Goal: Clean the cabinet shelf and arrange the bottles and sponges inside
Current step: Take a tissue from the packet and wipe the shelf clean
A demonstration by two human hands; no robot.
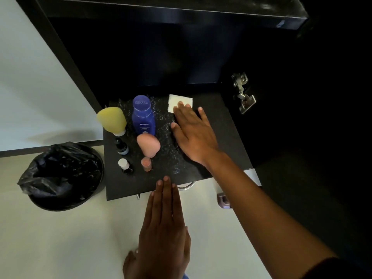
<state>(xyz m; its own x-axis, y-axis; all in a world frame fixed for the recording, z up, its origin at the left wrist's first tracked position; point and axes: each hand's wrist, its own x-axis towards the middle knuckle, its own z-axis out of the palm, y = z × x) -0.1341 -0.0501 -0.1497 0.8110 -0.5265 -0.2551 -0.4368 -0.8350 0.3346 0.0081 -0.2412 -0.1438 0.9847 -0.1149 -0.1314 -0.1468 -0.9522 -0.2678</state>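
Observation:
A black cabinet shelf (219,125) holds a blue Nivea bottle (143,115), a yellow sponge (111,118) and a pink sponge (148,145). In front of these stand three small bottles: a dark dropper bottle (122,147), a white-capped bottle (125,166) and an orange-capped one (146,164). A white cloth (179,102) lies at the back of the shelf. My right hand (194,133) lies flat and open with its fingertips on the cloth's near edge. My left hand (164,224) hovers flat in front of the shelf, holding nothing. White specks cover the shelf's middle.
A black bin (64,176) with a black liner stands on the floor left of the shelf. The open cabinet door with a metal hinge (242,93) is at the right. A dark upper shelf (171,9) overhangs. Pale floor lies in front.

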